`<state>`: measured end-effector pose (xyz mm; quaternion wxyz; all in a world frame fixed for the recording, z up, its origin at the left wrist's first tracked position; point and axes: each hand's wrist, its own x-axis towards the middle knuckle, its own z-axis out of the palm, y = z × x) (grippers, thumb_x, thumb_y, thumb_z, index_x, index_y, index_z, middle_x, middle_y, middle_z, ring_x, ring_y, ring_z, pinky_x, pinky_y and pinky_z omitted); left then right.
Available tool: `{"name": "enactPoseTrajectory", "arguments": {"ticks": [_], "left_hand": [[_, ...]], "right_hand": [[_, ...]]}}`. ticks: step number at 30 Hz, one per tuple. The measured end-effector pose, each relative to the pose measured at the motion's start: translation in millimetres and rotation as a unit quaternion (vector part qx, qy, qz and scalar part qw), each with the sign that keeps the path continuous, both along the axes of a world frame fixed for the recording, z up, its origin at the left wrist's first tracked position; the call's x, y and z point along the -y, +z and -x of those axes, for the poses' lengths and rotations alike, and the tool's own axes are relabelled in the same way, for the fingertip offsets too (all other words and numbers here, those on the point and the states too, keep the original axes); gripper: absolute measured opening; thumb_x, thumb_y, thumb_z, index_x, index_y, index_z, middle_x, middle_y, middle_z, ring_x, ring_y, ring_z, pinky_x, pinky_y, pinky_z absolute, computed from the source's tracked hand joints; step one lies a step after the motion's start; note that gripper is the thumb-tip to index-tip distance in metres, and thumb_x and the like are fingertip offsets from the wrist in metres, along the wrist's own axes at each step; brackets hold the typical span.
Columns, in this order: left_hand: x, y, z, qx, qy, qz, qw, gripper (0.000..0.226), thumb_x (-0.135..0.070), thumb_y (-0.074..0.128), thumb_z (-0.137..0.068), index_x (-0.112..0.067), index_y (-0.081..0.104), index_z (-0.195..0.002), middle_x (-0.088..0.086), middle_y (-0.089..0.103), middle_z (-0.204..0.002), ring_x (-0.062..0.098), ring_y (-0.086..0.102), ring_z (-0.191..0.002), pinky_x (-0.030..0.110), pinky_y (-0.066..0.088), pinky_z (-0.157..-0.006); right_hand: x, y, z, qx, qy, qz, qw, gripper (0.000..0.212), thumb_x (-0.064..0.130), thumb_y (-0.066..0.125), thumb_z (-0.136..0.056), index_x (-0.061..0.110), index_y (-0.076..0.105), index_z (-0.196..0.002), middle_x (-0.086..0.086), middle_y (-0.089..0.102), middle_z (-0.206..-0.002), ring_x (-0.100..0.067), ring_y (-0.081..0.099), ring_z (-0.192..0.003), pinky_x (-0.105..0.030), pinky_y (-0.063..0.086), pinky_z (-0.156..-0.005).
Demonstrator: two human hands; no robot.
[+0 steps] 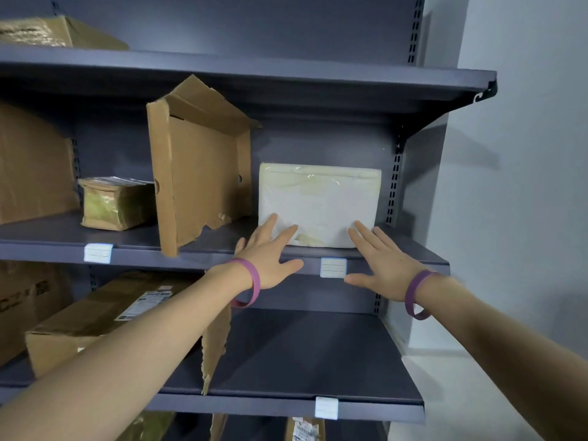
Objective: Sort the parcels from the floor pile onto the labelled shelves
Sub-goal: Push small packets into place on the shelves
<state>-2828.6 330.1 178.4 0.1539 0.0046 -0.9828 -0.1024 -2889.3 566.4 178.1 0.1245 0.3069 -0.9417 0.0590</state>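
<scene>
White parcel (319, 202) stands on mid shelf (420, 249), right end, against back panel. We keep both hands flat, fingers straight, gripping nothing: left hand (270, 254) & right hand (386, 270), fingertips at its bottom edge, contact unclear. Shelf label (333, 267) txt unreadable.

left shelf tag (98, 253): middle shelf edge; white card, faint ruled lines, no writing legible.
right shelf tag (333, 267): same edge; blue-bordered card, ruled lines, nothing written that reads.
lower shelf tag (326, 408): shelf edge below; white, nothing legible.
shipping label (144, 302): on brown box (79, 332), lower shelf; print too small to read.
far-left carton (22, 300): dark printed characters, blurred, unreadable.
bottom parcel label (305, 429): dark print, unreadable.
</scene>
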Motion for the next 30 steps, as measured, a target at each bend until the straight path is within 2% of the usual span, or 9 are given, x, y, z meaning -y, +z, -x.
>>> {"name": "enactPoseTrajectory", "arguments": {"ticks": [3, 17, 21, 27, 30], "left_hand": [[1.1, -1.0, 11.4, 0.004, 0.003, -0.002, 1.0, 0.066, -0.055, 0.041, -0.093, -0.046, 0.005, -0.148, -0.01, -0.02, -0.157, 0.021, -0.004, -0.147, 0.049, 0.002, -0.118], [3.8, -2.7, 26.4, 0.007, -0.007, -0.012, 1.0, 0.068, -0.06, 0.038, -0.092, -0.043, 0.006, -0.149, -0.011, -0.019, -0.157, 0.018, -0.002, -0.147, 0.046, 0.001, -0.119], [-1.7, -9.2, 15.7, -0.021, -0.024, -0.021, 0.999, 0.067, -0.058, 0.039, -0.093, -0.042, 0.007, -0.149, -0.011, -0.013, -0.158, 0.017, -0.002, -0.147, 0.044, -0.002, -0.119], [-9.5, -35.8, -17.9, -0.068, -0.062, -0.038, 0.995, 0.066, -0.052, 0.041, -0.094, -0.04, 0.007, -0.149, -0.011, -0.008, -0.159, 0.01, -0.007, -0.146, 0.04, -0.008, -0.119], [-9.1, -56.2, -38.5, -0.094, -0.072, -0.046, 0.992, 0.065, -0.048, 0.043, -0.095, -0.039, 0.01, -0.15, -0.011, -0.003, -0.159, 0.008, -0.007, -0.146, 0.038, -0.009, -0.119]], "right_hand": [[4.5, 2.8, 9.6, 0.006, 0.008, 0.01, 1.0, 0.09, 0.056, 0.048, -0.093, 0.022, -0.01, -0.153, 0.009, -0.019, -0.16, -0.017, -0.012, -0.149, -0.035, 0.006, -0.121], [7.2, -1.3, 29.9, 0.015, -0.008, 0.008, 1.0, 0.09, 0.066, 0.036, -0.09, 0.02, -0.008, -0.154, 0.006, -0.019, -0.16, -0.014, -0.012, -0.148, -0.036, 0.007, -0.121], [7.2, -7.5, 25.8, -0.035, -0.005, 0.015, 0.999, 0.089, 0.068, 0.034, -0.088, 0.021, -0.004, -0.154, 0.003, -0.011, -0.162, -0.018, -0.01, -0.149, -0.046, 0.009, -0.121], [10.8, -33.8, -6.6, -0.099, 0.05, 0.051, 0.992, 0.079, 0.055, 0.047, -0.093, 0.022, 0.01, -0.154, 0.002, -0.001, -0.163, -0.022, -0.007, -0.149, -0.045, 0.003, -0.12], [18.4, -51.3, -25.0, -0.139, 0.108, 0.058, 0.983, 0.07, 0.048, 0.048, -0.094, 0.018, 0.022, -0.152, -0.004, 0.012, -0.162, -0.026, 0.003, -0.15, -0.046, 0.008, -0.12]]}}
